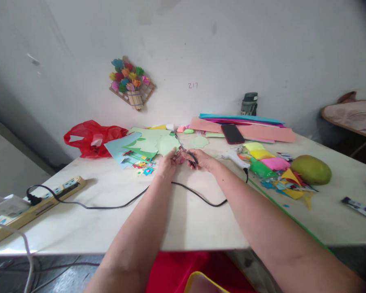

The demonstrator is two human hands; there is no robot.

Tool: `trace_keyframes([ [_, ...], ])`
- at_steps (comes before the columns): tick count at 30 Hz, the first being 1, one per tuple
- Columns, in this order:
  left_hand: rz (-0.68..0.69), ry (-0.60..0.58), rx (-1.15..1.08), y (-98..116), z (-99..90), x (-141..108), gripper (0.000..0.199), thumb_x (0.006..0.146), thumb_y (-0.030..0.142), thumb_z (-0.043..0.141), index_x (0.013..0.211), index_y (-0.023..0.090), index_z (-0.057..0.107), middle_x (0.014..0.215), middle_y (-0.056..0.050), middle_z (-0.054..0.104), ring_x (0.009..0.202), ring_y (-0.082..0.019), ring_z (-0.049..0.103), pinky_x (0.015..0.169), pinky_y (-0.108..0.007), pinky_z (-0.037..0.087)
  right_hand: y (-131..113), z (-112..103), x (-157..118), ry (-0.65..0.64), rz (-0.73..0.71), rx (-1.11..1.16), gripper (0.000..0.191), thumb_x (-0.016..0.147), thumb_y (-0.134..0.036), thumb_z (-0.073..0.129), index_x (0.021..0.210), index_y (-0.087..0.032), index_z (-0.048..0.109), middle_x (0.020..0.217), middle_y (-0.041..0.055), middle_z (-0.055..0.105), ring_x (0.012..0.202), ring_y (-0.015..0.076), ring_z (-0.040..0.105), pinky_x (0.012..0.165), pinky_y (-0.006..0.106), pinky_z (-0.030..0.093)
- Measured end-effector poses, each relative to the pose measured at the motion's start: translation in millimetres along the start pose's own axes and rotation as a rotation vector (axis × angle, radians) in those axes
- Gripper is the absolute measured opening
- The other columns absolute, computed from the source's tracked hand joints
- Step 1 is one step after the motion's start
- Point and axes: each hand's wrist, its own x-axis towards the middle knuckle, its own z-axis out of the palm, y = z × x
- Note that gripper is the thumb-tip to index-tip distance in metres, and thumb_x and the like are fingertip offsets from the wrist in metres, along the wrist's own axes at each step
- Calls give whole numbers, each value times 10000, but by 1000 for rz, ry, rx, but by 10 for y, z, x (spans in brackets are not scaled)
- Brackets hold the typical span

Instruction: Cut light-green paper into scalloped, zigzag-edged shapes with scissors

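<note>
Near the middle of the table, my left hand [168, 162] is closed on a pale green paper piece [167, 144] with a rounded edge. My right hand [201, 159] grips a pair of black-handled scissors [194, 158], whose blades point up and left toward that paper's right side. Whether the blades touch the paper I cannot tell. A second pale green cut-out [199, 141] lies just beyond the scissors. Left of my left hand lie green paper sheets [146, 137], a light blue sheet [117, 148] and small coloured paper flowers [147, 171].
A white glue gun [235, 157] trails a black cord [198, 191] across the table to a power strip [55, 197]. At the right are a phone [232, 134], clay packs [262, 162], paper scraps [289, 187] and a green fruit [311, 169]. A red bag [91, 138] sits back left.
</note>
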Motion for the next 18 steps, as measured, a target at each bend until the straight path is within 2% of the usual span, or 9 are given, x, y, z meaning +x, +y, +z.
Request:
trace_keyframes([
  [8, -3, -30, 13, -2, -8, 0, 86, 701, 50, 572, 761, 107, 551, 639, -43, 629, 611, -143, 634, 541, -218, 505, 5, 8, 14, -8, -3, 28, 338, 746, -500, 566, 790, -167, 528, 510, -42, 516, 350, 53, 454, 274, 150, 219],
  [18, -15, -44, 54, 48, -89, 45, 91, 712, 95, 575, 799, 112, 551, 740, -97, 659, 719, -213, 662, 644, -302, 534, -14, -33, -10, -48, 21, 15, 308, 763, -465, 555, 802, -161, 540, 494, -43, 506, 337, 50, 426, 268, 153, 206],
])
